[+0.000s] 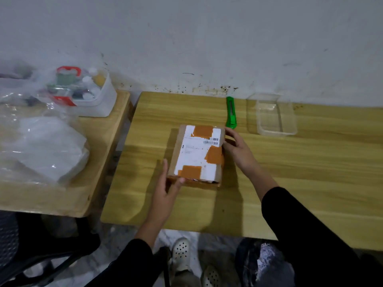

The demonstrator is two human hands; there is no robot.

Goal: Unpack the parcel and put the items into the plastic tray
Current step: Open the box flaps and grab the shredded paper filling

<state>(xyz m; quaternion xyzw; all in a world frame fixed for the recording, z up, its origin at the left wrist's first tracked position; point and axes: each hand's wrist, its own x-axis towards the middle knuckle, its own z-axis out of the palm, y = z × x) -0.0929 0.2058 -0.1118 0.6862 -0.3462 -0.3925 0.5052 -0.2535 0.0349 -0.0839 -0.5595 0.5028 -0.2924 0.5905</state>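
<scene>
A brown cardboard parcel (pixel 196 155) with a white label and orange tape patches lies flat in the middle of the wooden table (pixel 310 172). My left hand (pixel 165 189) touches its near left corner, thumb on the front edge. My right hand (pixel 238 149) presses against its right side, fingers at the far right corner. The box looks sealed. A clear plastic tray (pixel 275 116) stands empty at the back right, apart from the parcel.
A green utility knife (pixel 231 112) lies between the parcel and the tray, near the wall. A second table (pixel 99 141) on the left holds clear plastic bags (pixel 45 148) and a white box of small items (pixel 87 94). A dark chair (pixel 41 245) stands below.
</scene>
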